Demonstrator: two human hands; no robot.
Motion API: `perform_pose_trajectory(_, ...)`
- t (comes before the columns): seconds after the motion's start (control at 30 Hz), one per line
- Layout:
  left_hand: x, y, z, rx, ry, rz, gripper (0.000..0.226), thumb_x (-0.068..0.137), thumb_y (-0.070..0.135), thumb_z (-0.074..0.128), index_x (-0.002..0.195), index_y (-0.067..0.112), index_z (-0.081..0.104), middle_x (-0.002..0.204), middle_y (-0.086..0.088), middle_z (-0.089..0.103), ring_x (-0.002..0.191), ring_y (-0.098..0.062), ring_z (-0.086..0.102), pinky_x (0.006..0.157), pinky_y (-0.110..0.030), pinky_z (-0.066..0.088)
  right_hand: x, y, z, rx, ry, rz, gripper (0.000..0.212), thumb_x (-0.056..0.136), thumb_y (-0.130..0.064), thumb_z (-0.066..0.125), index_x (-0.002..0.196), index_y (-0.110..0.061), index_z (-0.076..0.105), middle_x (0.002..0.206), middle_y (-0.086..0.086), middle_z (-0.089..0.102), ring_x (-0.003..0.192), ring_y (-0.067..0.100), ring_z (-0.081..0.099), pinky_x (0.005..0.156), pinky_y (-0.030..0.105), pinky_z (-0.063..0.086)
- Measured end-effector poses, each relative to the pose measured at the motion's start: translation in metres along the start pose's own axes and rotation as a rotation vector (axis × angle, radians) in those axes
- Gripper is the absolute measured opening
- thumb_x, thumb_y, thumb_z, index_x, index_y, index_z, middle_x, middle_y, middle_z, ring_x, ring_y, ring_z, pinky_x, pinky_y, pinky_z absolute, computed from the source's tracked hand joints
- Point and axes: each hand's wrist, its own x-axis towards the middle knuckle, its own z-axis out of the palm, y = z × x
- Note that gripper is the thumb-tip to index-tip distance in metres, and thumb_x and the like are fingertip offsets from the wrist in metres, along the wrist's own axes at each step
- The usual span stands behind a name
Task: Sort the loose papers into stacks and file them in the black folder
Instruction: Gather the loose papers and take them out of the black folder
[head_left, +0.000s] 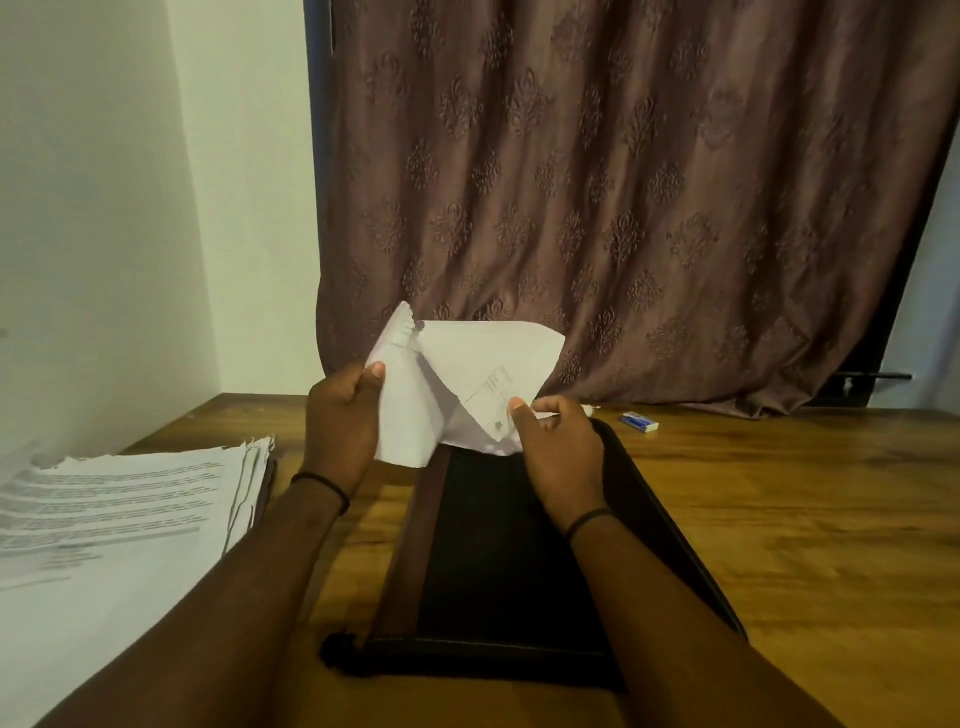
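Holding a creased sheet (467, 384) over the black folder (498, 561)

Print on the sheet is too faint to read, and the folder's far end is hidden behind it. Left hand (340, 421) pinches the left fold under the thumb; right hand (558, 447) pinches the lower right corner. Paper stack (119, 519), cut off at the frame edge, lies left on the table (779, 519).

- wooden surface (779, 519), warm brown grain
- black folder (498, 561) lying flat in the middle
- stack of printed papers (119, 519) on the left side
- little blue box (639, 421) way back by the curtain (623, 208)
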Motion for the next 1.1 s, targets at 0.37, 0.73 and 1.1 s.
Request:
perform_pose_trajectory(0.37, 0.009, -0.017, -0.015, -0.879, -0.214, -0.752, 0.037, 0.095, 0.024, 0.056, 0.128, 0.008, 0.058, 0.109, -0.01, 0.071, 0.085, -0.023, 0.072, 0.061, -0.035, 0.06, -0.005, -0.009, -0.001, 0.238, -0.16, -0.068, 0.053, 0.099, -0.048, 0.047, 0.148, -0.035, 0.035, 0.151, -0.005, 0.041, 0.132, 0.013, 0.042, 0.106, 0.029, 0.036)
perform_pose_trajectory(0.73, 0.003, -0.026, -0.02, -0.635, -0.47, -0.975, 0.035, 0.086, 0.02, 0.064, 0.117, 0.006, 0.06, 0.086, -0.015, 0.073, 0.069, -0.028, 0.073, 0.054, -0.041, 0.059, 0.001, 0.009, -0.006, 0.134, -0.082, 0.044, 0.051, 0.081, 0.011, 0.066, 0.117, -0.025, 0.057, 0.119, -0.001, 0.055, 0.091, 0.004, 0.051, 0.059, 0.001, 0.039)
perform_pose_trajectory(1.1, 0.008, -0.037, -0.03, -0.663, -0.594, -1.051, 0.044, 0.087, 0.029, 0.063, 0.125, 0.007, 0.064, 0.123, -0.02, 0.065, 0.11, -0.038, 0.064, 0.087, -0.044, 0.054, 0.001, 0.014, -0.014, 0.0, -0.382, -0.174, 0.078, 0.075, 0.017, 0.065, 0.125, -0.039, 0.046, 0.119, -0.019, 0.051, 0.104, 0.006, 0.061, 0.074, 0.02, 0.059)
